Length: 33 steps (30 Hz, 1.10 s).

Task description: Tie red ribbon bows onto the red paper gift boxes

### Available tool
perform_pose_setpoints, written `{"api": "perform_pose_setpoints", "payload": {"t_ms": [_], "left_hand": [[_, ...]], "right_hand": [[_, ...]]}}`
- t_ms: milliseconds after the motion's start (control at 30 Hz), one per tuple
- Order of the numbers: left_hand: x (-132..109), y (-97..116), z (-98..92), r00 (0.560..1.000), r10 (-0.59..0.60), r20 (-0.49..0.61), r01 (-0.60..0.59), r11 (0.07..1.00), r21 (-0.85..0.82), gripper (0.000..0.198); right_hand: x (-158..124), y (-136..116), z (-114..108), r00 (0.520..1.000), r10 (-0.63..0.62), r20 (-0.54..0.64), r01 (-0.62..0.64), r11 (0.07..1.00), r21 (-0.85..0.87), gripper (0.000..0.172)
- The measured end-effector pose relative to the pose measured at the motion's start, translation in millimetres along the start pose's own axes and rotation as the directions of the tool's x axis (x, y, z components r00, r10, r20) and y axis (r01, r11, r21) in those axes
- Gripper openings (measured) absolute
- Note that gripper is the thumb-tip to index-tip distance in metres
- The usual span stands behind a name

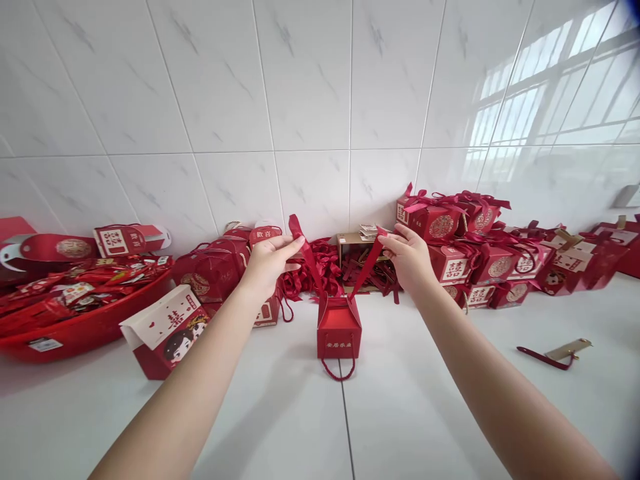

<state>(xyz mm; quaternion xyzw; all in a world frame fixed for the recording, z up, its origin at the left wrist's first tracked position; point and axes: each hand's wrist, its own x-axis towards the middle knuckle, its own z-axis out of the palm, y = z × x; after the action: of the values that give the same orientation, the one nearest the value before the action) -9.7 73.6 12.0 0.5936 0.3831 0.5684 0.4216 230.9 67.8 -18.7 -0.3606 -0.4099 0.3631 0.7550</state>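
Note:
A small red gift box stands upright on the white table in front of me, its rope handle hanging down at the front. A red ribbon runs up from both sides of the box's top in a V. My left hand pinches one ribbon end between thumb and fingers, above and left of the box. On the other side my right hand pinches the opposite end. Both ribbon lengths look fairly taut. Behind the box lies a heap of loose red ribbons.
A red basin of wrapped sweets stands at the left, with a printed gift box beside it. Stacked ribboned boxes line the tiled wall at the right. A cardboard box sits behind. A tan tag with a dark red strap lies front right.

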Motion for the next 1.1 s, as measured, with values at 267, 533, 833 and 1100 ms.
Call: {"api": "perform_pose_setpoints", "payload": {"t_ms": [267,533,833,1100], "left_hand": [[2.7,2.5,-3.7,0.999,-0.003,-0.041,0.003,1.000,0.024,0.035],[2.2,7.0,2.8,0.999,0.030,-0.028,-0.029,0.999,0.031,0.038],[-3.7,18.1,5.0,0.996,0.079,-0.029,-0.076,0.994,0.078,0.035],[-7.3,28.2,8.5,0.995,0.099,-0.030,-0.096,0.992,0.087,0.030]], "right_hand": [[1.0,-9.5,11.0,0.986,0.010,0.167,-0.016,0.999,0.035,0.021],[-0.9,-19.8,19.0,0.955,-0.130,0.267,0.119,0.991,0.058,0.051],[-5.3,-31.0,23.0,0.965,-0.096,0.244,0.100,0.995,-0.002,0.016],[-10.4,-43.6,27.7,0.967,-0.080,0.243,0.096,0.994,-0.053,0.016]]}}
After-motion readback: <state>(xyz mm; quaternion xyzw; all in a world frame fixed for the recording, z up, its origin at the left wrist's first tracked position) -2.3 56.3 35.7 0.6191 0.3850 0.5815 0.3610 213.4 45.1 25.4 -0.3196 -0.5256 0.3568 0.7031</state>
